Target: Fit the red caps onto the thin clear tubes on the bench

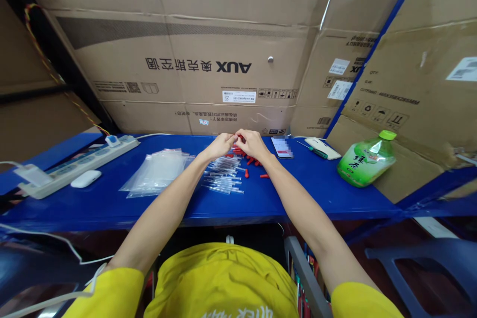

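My left hand (220, 146) and my right hand (253, 144) meet fingertip to fingertip above the far part of the blue table. A bit of red shows at the fingers of my right hand, which pinch a small red rubber bulb. My left fingers are pressed together too, but what they hold is hidden. Beneath my hands lies a pile of red rubber bulbs (246, 173), some scattered toward the right. Thin clear tubes (223, 181) lie in a loose heap just in front of my left hand.
Left of the tubes is a stack of clear zip bags (154, 174). A white case (86, 179) and a power strip (84, 161) lie farther left. To the right are a phone (282, 147), a screwdriver (316, 151) and a green tea bottle (367, 161). Cardboard (194, 35) walls the back.
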`<control>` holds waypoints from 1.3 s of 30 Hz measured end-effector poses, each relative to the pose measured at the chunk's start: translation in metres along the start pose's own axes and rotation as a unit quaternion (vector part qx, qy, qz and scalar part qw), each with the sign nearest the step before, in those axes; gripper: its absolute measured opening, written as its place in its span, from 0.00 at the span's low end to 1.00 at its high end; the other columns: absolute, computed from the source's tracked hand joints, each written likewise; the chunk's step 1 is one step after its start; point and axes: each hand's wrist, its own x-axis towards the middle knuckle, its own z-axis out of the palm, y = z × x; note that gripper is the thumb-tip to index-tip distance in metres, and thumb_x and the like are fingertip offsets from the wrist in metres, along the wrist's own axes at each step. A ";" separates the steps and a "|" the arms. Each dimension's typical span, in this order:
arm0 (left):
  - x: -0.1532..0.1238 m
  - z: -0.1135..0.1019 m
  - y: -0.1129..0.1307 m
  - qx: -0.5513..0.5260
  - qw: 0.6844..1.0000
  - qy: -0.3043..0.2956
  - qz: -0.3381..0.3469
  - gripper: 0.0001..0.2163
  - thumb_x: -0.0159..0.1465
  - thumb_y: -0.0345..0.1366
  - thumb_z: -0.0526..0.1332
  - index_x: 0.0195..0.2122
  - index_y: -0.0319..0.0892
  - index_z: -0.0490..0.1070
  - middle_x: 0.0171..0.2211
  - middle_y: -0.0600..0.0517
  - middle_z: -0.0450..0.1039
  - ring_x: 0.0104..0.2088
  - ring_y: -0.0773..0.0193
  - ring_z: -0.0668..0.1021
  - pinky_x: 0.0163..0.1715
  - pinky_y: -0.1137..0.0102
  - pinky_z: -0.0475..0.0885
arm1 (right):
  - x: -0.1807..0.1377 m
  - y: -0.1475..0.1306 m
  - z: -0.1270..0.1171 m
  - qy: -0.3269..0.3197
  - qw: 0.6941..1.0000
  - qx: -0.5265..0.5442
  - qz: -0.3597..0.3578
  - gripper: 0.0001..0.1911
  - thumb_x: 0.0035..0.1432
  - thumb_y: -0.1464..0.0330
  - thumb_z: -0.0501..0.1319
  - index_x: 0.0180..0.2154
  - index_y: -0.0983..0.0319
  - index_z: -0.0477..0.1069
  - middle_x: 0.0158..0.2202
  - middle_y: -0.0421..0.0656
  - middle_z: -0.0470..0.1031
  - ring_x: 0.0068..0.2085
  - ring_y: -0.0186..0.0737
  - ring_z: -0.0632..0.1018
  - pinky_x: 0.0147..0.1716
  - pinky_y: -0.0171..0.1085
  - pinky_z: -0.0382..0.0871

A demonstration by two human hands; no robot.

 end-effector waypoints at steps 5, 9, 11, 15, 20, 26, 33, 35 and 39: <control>-0.001 -0.008 0.001 0.070 0.997 0.007 0.025 0.16 0.70 0.44 0.56 0.26 0.43 0.63 0.20 0.57 0.59 0.23 0.68 0.61 0.25 0.72 0.54 | -0.001 0.002 -0.001 -0.008 0.999 0.035 -0.005 0.08 0.65 0.69 0.58 0.42 0.60 0.76 0.36 0.42 0.80 0.35 0.39 0.76 0.40 0.36 0.65; -0.003 -0.013 0.003 0.180 0.982 0.012 0.055 0.12 0.71 0.38 0.55 0.30 0.43 0.68 0.24 0.54 0.67 0.27 0.64 0.67 0.31 0.71 0.57 | -0.003 0.006 -0.002 -0.010 0.997 0.070 -0.011 0.08 0.66 0.66 0.60 0.45 0.60 0.75 0.43 0.45 0.81 0.43 0.42 0.79 0.46 0.38 0.69; -0.003 -0.014 0.002 0.207 0.976 0.019 0.063 0.12 0.72 0.39 0.55 0.30 0.43 0.68 0.26 0.52 0.70 0.28 0.63 0.68 0.32 0.70 0.56 | -0.004 0.006 -0.003 -0.001 0.997 0.072 -0.012 0.09 0.66 0.67 0.60 0.46 0.60 0.74 0.44 0.46 0.81 0.46 0.44 0.79 0.50 0.39 0.69; 0.000 -0.012 -0.001 0.181 0.981 0.043 0.056 0.16 0.73 0.39 0.53 0.27 0.42 0.65 0.25 0.52 0.68 0.28 0.64 0.67 0.31 0.70 0.56 | -0.004 0.001 -0.005 0.027 0.998 0.056 -0.031 0.08 0.67 0.67 0.59 0.45 0.60 0.75 0.45 0.48 0.78 0.48 0.45 0.77 0.52 0.40 0.69; 0.003 -0.009 -0.004 0.019 0.999 0.025 0.021 0.19 0.72 0.44 0.54 0.24 0.42 0.60 0.20 0.57 0.57 0.22 0.68 0.59 0.26 0.71 0.54 | -0.003 -0.004 -0.005 0.018 0.998 0.042 -0.039 0.09 0.66 0.70 0.58 0.46 0.60 0.74 0.45 0.48 0.77 0.47 0.45 0.77 0.52 0.40 0.70; 0.002 -0.007 -0.003 -0.138 0.987 -0.001 -0.086 0.18 0.70 0.47 0.59 0.26 0.43 0.60 0.15 0.61 0.50 0.16 0.72 0.52 0.20 0.72 0.46 | -0.003 -0.002 -0.001 0.005 0.998 0.022 -0.050 0.09 0.67 0.69 0.57 0.46 0.60 0.74 0.44 0.47 0.76 0.46 0.46 0.76 0.50 0.40 0.69; 0.000 -0.005 0.004 -0.161 0.984 -0.013 -0.076 0.18 0.70 0.46 0.61 0.27 0.43 0.60 0.16 0.62 0.49 0.16 0.73 0.51 0.18 0.74 0.46 | -0.002 -0.001 0.003 -0.008 0.999 -0.003 -0.045 0.08 0.67 0.70 0.56 0.45 0.60 0.71 0.43 0.48 0.75 0.45 0.46 0.75 0.49 0.40 0.68; -0.001 -0.005 0.007 -0.154 0.986 -0.010 -0.065 0.18 0.70 0.47 0.60 0.28 0.43 0.60 0.16 0.62 0.49 0.16 0.74 0.51 0.18 0.73 0.45 | -0.002 -0.002 0.004 -0.006 0.999 -0.007 -0.040 0.08 0.67 0.71 0.55 0.44 0.61 0.71 0.43 0.48 0.75 0.44 0.46 0.75 0.47 0.40 0.68; -0.004 -0.005 0.013 -0.153 0.986 -0.010 -0.064 0.18 0.70 0.47 0.60 0.29 0.43 0.60 0.18 0.61 0.49 0.17 0.74 0.51 0.18 0.73 0.45 | -0.001 -0.006 0.005 0.011 0.999 -0.011 -0.030 0.08 0.67 0.72 0.52 0.43 0.61 0.69 0.41 0.48 0.75 0.43 0.46 0.74 0.46 0.40 0.67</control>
